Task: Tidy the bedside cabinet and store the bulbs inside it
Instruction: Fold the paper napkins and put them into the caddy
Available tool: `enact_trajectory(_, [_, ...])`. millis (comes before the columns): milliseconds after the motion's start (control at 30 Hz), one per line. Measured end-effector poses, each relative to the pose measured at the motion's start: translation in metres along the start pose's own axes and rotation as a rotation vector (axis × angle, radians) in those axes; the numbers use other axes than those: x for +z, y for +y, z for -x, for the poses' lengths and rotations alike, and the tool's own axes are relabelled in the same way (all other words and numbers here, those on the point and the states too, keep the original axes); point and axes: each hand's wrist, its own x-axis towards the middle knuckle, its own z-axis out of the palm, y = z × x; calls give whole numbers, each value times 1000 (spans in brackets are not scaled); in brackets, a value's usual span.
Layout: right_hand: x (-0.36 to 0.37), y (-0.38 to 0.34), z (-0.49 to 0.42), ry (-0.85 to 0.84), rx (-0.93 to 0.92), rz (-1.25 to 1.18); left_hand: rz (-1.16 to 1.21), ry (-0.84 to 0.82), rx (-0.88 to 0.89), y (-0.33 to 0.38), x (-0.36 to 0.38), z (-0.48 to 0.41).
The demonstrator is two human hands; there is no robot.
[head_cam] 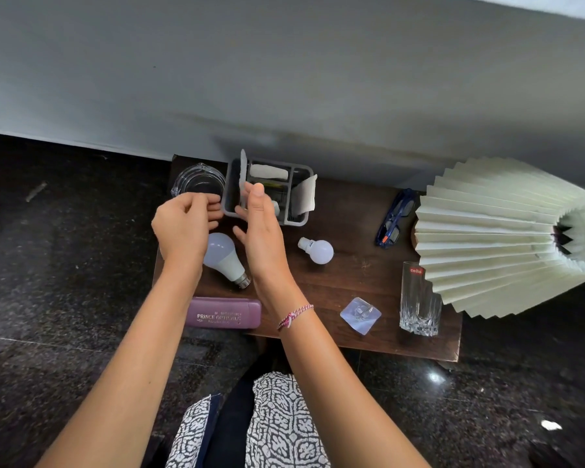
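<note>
On the dark wooden cabinet top (352, 292) a large white bulb (222, 258) lies between my wrists, its metal base toward me. A small round bulb (318, 250) lies to the right of it. My left hand (183, 224) hovers above the large bulb with its fingers curled, fingertips at the left wall of a grey organiser tray (298, 219). Whether it grips the tray is unclear. My right hand (260, 228) stands edge-on at the tray's front left corner, fingers apart and thumb up, holding nothing that I can see.
A glass bowl (198, 179) sits at the back left and a purple spectacle case (223, 314) at the front edge. Blue glasses (394, 219), a pleated lampshade (487, 238), a tall tumbler (417, 298) and a clear square hook (360, 314) occupy the right. A grey wall runs behind.
</note>
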Motion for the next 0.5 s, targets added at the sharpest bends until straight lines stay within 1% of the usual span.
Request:
enact_trajectory(100, [-10,2,5,53,-10,-15,20,46,-6,0,0,12])
enact_trajectory(233, [-23,9,12,127,-24,-10,55,42,-39,-4,5,29])
enact_trajectory(500, [-50,13,24,178,-45,-39,69,-28,-90,-12,23,59])
